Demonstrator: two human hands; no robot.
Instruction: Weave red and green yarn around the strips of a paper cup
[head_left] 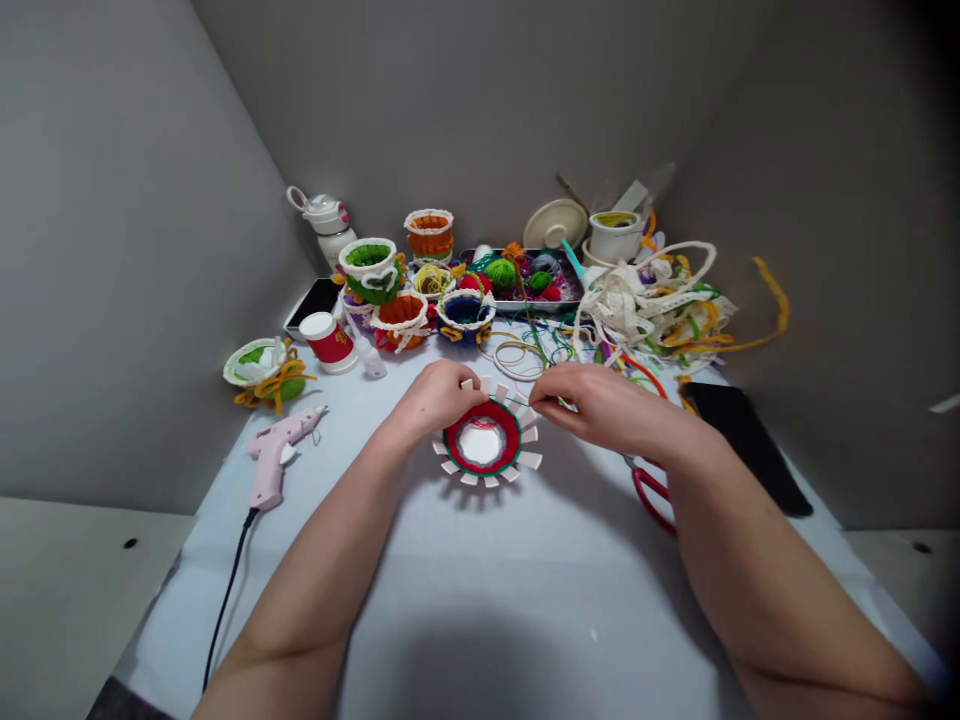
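Card ring (481, 445): wound with red and green yarn, lying on my desk (465, 570).
Left grip (436, 398): fingers together on its tabs; pinching? Cannot tell.
Right grip (600, 402): fingers together at its edge; pinching? Cannot tell.

bare L forearm (315, 570), bare R forearm (772, 580), both long + slim, tapering twd wrists, L hand (433, 400), R hand (600, 405), bare too

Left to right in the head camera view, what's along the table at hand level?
pink hot glue gun → left hand → woven yarn cardboard disc → right hand → black flat case
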